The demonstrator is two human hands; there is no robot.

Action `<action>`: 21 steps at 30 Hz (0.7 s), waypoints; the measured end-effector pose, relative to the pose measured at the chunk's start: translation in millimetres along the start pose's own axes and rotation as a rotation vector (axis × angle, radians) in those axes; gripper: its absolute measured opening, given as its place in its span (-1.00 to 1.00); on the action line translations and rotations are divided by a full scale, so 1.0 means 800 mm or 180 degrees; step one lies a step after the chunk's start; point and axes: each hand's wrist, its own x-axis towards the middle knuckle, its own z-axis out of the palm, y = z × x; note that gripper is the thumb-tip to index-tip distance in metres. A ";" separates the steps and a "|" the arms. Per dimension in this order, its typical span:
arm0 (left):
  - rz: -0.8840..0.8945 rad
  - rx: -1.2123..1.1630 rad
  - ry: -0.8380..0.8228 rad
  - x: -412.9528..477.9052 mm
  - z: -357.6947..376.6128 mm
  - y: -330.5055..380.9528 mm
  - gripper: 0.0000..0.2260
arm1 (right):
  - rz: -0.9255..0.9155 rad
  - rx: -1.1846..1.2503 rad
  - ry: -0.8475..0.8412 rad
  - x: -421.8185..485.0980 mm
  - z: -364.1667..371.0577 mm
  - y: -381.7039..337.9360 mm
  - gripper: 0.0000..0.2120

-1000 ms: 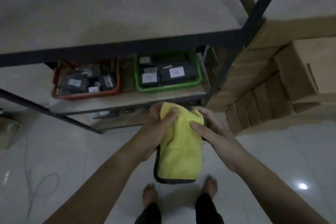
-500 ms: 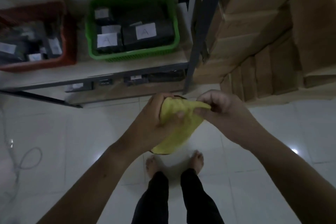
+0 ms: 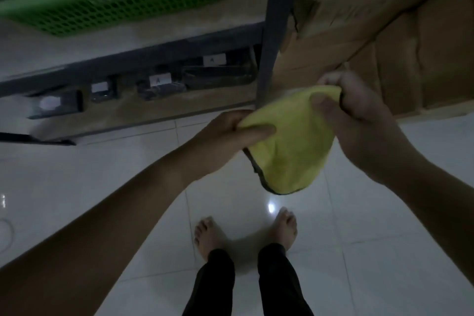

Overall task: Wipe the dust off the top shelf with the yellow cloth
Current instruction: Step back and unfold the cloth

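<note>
The yellow cloth with a dark hem hangs spread between both hands above the floor. My left hand pinches its left corner with thumb on top. My right hand grips the upper right corner. The cloth sags below them in a rounded fold. The top shelf is out of view; only a lower shelf board of the dark metal rack shows at the top left.
A green mesh basket sits on the lower shelf. Labelled dark items lie on the bottom shelf. A rack post stands just behind the cloth. Cardboard boxes stack at the right. My bare feet stand on white tiles.
The view has tilted further down, so the top shelf and red basket left the frame. My hands have pulled apart, spreading the bunched cloth wider.
</note>
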 end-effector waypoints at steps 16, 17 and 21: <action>-0.1622 -0.0582 0.0237 0.185 0.011 -0.329 -0.73 | 0.2074 0.1744 -0.0300 0.002 0.149 0.368 -0.56; -0.1572 -0.0576 0.0335 0.196 0.012 -0.343 -0.76 | 0.2077 0.1599 -0.0287 0.007 0.152 0.386 -0.51; -0.1382 -0.0523 0.0665 0.247 0.019 -0.378 -0.74 | 0.1903 0.0727 -0.0030 0.037 0.155 0.448 -0.40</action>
